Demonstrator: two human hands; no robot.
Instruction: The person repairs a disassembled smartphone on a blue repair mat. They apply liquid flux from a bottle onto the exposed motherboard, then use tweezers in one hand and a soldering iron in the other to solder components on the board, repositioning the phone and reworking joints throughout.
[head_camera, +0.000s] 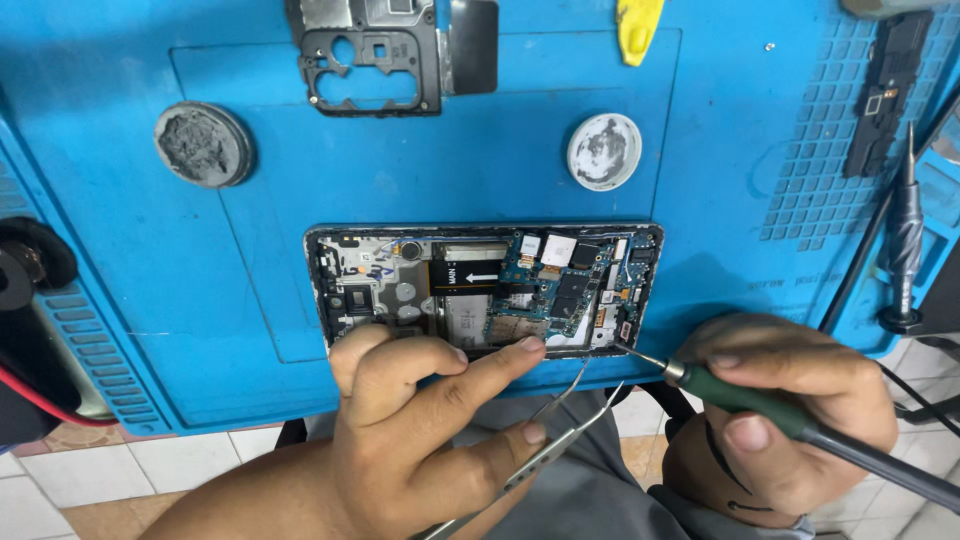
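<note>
Item: opened grey smartphone with exposed circuit board (485, 285), light, fragile, held by edges; my left hand (420, 430) grips metal tweezers (560, 435), right hand (790, 410) clamps green-handled screwdriver (770, 410).

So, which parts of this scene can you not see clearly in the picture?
- Opened phone, head view: its near edge is hidden by the left hand.
- Tweezers: the rear end is covered by the left hand.
- Soldering iron in the right hand: its handle is cut off by the right edge; the tip contact is too small to judge.
- Phone frame: cut off by the top edge.
</note>
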